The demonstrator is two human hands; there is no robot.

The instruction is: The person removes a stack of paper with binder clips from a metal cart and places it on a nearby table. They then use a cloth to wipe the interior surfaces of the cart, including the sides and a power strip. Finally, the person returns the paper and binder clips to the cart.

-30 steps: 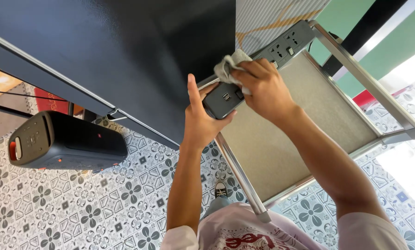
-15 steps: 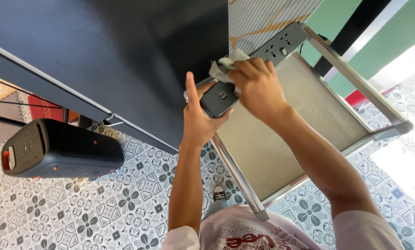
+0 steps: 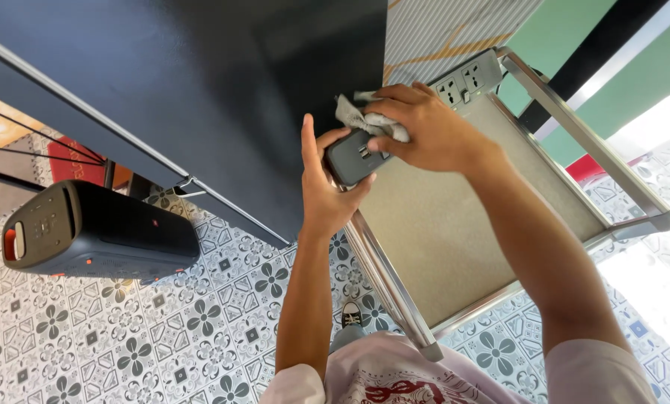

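The left hand cups the near end of a grey power strip, fingers closed under it. The right hand, just above, presses a crumpled grey cloth onto its top (fingers clamped). Beneath lies a metal-framed table; a black speaker stands well apart on the patterned floor.

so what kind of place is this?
Probably a room in a home: patterned floor tiles, a portable speaker on the floor, a metal-framed table with a power strip. The hands hold a small dark device and a cloth.
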